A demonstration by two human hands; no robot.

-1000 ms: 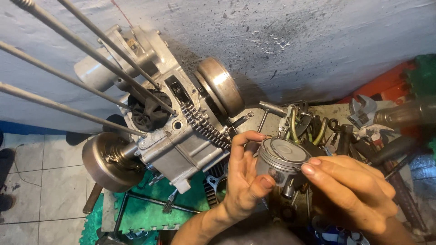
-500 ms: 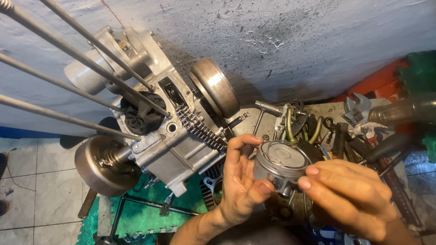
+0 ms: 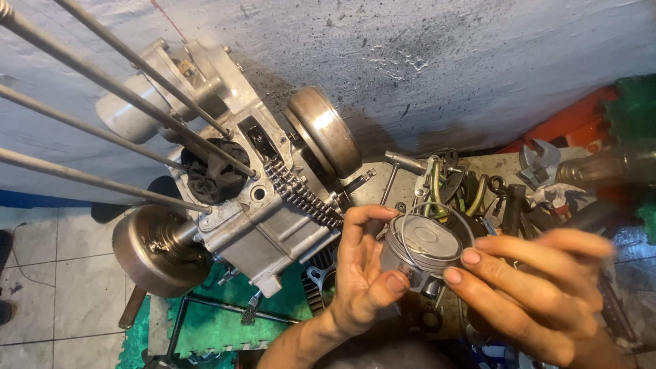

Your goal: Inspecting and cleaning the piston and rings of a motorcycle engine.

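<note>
Holding a round grey metal piston [image 3: 422, 247] at five o'clock of the grey engine crankcase [image 3: 253, 205], left hand [image 3: 362, 273] grips it while right hand's [image 3: 540, 294] fingers pinch its thin wire ring [image 3: 437, 208]; overspreading could snap it.

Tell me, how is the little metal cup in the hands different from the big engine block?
The piston is small, round and held up between both hands; the engine case is big, blocky and held by neither. A thin ring loops the piston; a chain and long rods come off the case. Both are grey metal.

Motion blurs the right hand [image 3: 540, 294]; the piston's [image 3: 427, 249] underside hides behind fingers; long studs [image 3: 102, 130] run off the frame's left edge.
</note>
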